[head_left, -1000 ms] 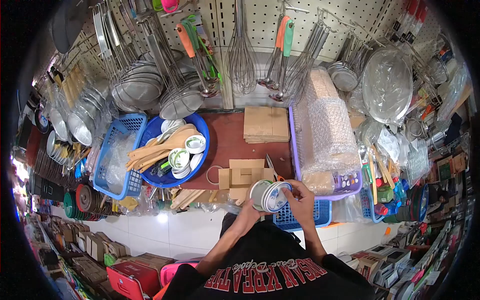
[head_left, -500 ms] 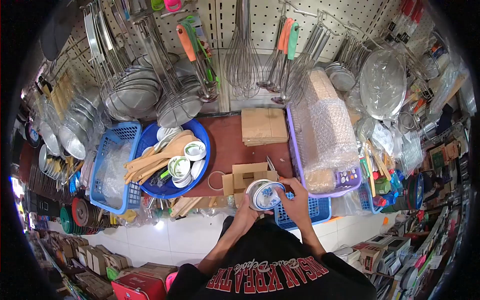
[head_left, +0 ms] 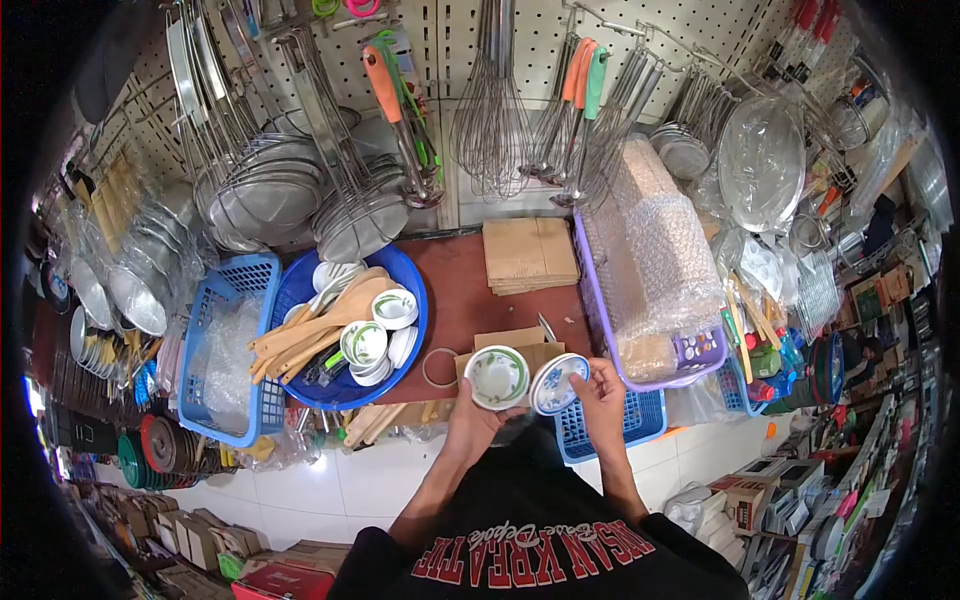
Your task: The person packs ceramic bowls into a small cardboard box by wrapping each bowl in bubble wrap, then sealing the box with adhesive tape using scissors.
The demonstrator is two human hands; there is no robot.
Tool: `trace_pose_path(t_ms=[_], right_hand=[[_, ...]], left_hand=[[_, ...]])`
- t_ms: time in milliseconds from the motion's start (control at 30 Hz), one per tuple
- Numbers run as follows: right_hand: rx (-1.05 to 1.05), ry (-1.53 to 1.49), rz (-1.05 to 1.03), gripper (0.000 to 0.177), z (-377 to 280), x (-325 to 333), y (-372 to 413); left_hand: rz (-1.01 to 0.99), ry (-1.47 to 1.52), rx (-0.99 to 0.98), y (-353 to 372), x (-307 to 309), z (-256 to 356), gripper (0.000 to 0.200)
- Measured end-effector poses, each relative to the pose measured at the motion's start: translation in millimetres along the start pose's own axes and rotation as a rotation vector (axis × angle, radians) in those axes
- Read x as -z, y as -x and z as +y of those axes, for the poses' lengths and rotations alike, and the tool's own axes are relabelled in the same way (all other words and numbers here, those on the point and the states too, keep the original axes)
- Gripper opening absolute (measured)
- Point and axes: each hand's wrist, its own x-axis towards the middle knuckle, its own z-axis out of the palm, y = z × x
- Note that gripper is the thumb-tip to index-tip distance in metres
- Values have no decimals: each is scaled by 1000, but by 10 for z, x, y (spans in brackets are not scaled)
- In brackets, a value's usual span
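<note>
The left hand (head_left: 472, 420) has its grip closed on a green-patterned bowl (head_left: 497, 377), fingers under the base and the mouth tipped up towards the camera. The right hand (head_left: 603, 395) pinches a blue-patterned bowl (head_left: 557, 383) by its rim, on the side away from the other bowl. The two bowls sit rim to rim between the grips; whether they touch cannot be told. Both are held in the air at the near edge of the table (head_left: 460, 290), above loose cardboard pieces (head_left: 515, 340) and partly past the edge. As I judge it, the main risk is a drop: the right grip has only a thin hold on a smooth, tilted rim, so a small slip could send that bowl past the table edge to the tiled floor (head_left: 330, 480). Only the blue basket (head_left: 600, 435) lies below that grip to catch it. A second risk is a knock between the rims, since they are so close; that could chip one if they are ceramic, which I cannot tell. Just beyond the right grip lie scissors (head_left: 545, 328) — a careless set-down could catch them. Near the left grip's outer side is a tape ring (head_left: 437, 367), with a blue basin (head_left: 412, 275) of spoons and more bowls beyond it.
</note>
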Motion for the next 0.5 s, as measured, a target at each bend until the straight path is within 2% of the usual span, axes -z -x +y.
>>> trace_pose_path(t_ms=[267, 500], right_hand=[[-73, -59, 34, 26, 131, 101, 67], [-21, 67, 6, 24, 121, 42, 129]], left_hand=[[-63, 8, -48, -37, 200, 354, 68], [-74, 3, 35, -29, 290, 292, 56]])
